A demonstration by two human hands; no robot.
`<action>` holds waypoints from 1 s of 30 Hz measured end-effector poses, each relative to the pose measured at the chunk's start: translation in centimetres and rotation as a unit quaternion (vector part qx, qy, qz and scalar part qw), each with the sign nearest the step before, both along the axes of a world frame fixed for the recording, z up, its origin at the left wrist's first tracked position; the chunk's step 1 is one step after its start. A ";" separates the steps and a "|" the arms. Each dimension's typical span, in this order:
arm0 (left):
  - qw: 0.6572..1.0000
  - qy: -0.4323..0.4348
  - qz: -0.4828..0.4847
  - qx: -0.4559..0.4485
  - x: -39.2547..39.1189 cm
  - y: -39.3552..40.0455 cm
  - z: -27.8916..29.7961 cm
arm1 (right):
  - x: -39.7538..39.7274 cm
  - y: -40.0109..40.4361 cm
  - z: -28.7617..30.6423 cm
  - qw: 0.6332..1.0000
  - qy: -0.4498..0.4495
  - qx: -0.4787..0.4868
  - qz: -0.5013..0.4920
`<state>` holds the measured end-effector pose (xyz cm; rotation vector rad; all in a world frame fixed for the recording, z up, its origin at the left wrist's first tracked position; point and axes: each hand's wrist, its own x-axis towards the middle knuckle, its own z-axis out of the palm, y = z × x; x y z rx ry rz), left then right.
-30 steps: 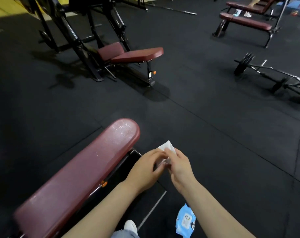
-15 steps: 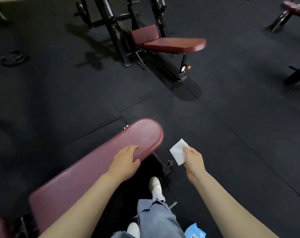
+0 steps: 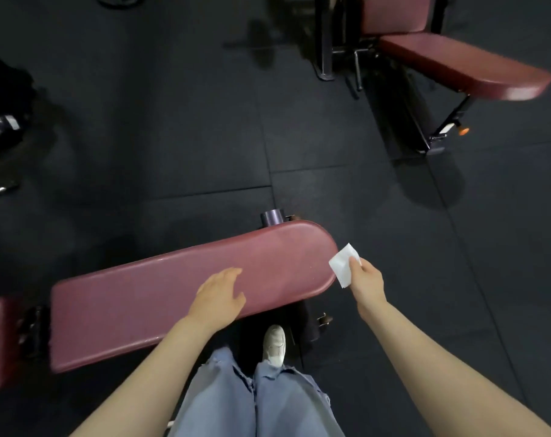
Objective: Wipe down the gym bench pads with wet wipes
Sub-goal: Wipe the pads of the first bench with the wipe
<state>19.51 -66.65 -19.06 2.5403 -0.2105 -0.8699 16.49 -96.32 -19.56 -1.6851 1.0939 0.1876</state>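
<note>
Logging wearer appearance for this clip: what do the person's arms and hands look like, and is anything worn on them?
Both arms are bare to the frame's bottom edge: no sleeves in view. The left hand and right hand carry no gloves, and no watch, bracelet or ring is visible. Below them show light blue jeans with frayed patches and one white sneaker.

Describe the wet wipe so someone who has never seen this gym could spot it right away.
Find the long maroon padded bench crossing the dark floor. Just off its rounded end, the right hand pinches a small folded white wet wipe. It is the only white sheet among dark mats and maroon pads.
</note>
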 end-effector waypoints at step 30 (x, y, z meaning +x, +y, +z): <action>0.960 0.035 0.268 -0.069 2.5 7.1 -20.9 | 17.3 19.0 -26.0 0.812 -0.022 -0.336 0.476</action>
